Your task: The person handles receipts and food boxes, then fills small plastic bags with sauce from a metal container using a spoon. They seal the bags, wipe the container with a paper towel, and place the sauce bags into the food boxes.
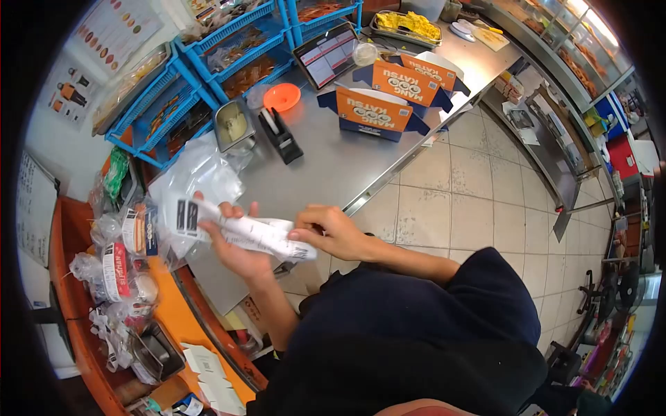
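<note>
Spanning both hands (242,258) (336,234): white printed paper (253,236).

2 hnds (336,234), 2 org bxs (374,114), 1 tblt (327,57)

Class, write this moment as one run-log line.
left hand: holding printed white paper | right hand: touching its right end | steel counter: black tape dispenser, two orange boxes

Blue baskets (248,55) stand stacked near an orange bowl (282,97) and a tablet (325,59) — yellow food (409,26) beyond.
</note>
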A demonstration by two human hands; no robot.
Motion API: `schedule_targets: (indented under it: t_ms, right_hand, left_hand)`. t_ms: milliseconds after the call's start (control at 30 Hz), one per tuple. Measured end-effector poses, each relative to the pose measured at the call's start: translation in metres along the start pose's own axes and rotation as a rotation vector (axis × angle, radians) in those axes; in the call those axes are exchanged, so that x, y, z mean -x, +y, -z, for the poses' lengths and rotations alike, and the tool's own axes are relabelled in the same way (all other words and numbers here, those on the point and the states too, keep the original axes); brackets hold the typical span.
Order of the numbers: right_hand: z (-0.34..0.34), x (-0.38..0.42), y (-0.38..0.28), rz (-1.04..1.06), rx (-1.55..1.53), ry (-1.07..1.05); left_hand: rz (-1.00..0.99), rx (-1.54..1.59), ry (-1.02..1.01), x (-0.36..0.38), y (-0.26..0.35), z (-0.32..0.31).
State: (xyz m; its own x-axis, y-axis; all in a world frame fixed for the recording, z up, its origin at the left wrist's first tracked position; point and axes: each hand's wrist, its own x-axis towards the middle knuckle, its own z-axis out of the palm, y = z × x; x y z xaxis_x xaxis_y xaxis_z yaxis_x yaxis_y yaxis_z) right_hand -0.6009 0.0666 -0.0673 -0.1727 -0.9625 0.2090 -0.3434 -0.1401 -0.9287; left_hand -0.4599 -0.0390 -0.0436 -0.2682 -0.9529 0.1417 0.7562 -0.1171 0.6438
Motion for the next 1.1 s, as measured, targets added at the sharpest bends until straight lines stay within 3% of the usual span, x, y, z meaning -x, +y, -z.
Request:
schedule_targets:
  t_ms: [33, 100, 133, 167, 233, 300, 367, 433, 467, 567, 633, 700, 767, 833, 867, 900, 967, 1067, 1100]
  right_hand:
    - [0.013, 0.003, 0.01, 0.006, -0.005, -0.001]
    - [0.035, 0.006, 0.022, 0.363, 0.055, 0.237]
    - [0.047, 0.012, 0.024, 0.195, -0.12, 0.16]
    - [0.058, 0.015, 0.024, 0.188, -0.119, 0.152]
    - [0.081, 0.012, 0.026, 0.019, -0.476, 0.145]
    - [0.099, 0.009, 0.027, -0.057, -0.399, 0.134]
    - [0.105, 0.006, 0.032, -0.213, -0.127, 0.231]
    - [0.102, 0.0, 0.033, -0.144, -0.031, 0.315]
    - [0.105, -0.003, 0.033, -0.115, 0.102, 0.275]
    - [0.126, -0.009, 0.04, -0.166, 0.306, 0.304]
    - [0.163, -0.014, 0.046, -0.047, 0.46, 0.544]
    - [0.221, -0.021, 0.048, 0.131, 0.737, 0.749]
    - [0.283, -0.03, 0.06, 0.066, 1.033, 0.826]
    - [0.347, -0.038, 0.083, -0.028, 1.278, 0.877]
    - [0.383, -0.039, 0.108, -0.066, 1.171, 0.901]
    - [0.434, -0.042, 0.138, -0.361, 0.866, 0.75]
    - [0.489, -0.046, 0.153, -0.439, 0.328, 0.635]
    - [0.544, -0.051, 0.19, -0.419, 0.212, 0.273]
    - [0.566, -0.052, 0.225, -0.43, 0.174, 0.121]
  left_hand:
    - [0.024, 0.028, -0.147, -0.003, -0.015, -0.01]
    - [0.096, -0.208, -0.116, -0.01, -0.044, -0.035]
    - [0.14, -0.161, -0.148, -0.008, -0.052, -0.056]
    - [0.172, -0.138, -0.182, -0.01, -0.06, -0.071]
    - [0.213, -0.16, -0.16, -0.015, -0.074, -0.088]
    - [0.201, -0.09, -0.194, -0.022, -0.088, -0.081]
    - [0.196, -0.027, -0.22, -0.028, -0.105, -0.064]
    - [0.191, 0.278, -0.311, -0.04, -0.117, -0.052]
    - [0.194, 0.277, -0.314, -0.047, -0.12, -0.047]
    - [0.273, 0.16, -0.156, -0.063, -0.125, -0.042]
    - [0.393, -0.207, -0.06, -0.08, -0.135, -0.041]
    - [0.463, -0.373, -0.093, -0.083, -0.146, -0.054]
    - [0.645, -0.63, -0.304, -0.086, -0.167, -0.056]
    - [0.68, -0.634, -0.286, -0.087, -0.194, -0.059]
    - [0.66, -0.645, -0.237, -0.089, -0.21, -0.06]
    - [0.637, -0.651, -0.187, -0.092, -0.222, -0.065]
    - [0.667, -0.656, -0.15, -0.1, -0.239, -0.073]
    - [0.622, -0.643, -0.078, -0.106, -0.256, -0.1]
    - [0.701, -0.703, 0.005, -0.115, -0.271, -0.092]
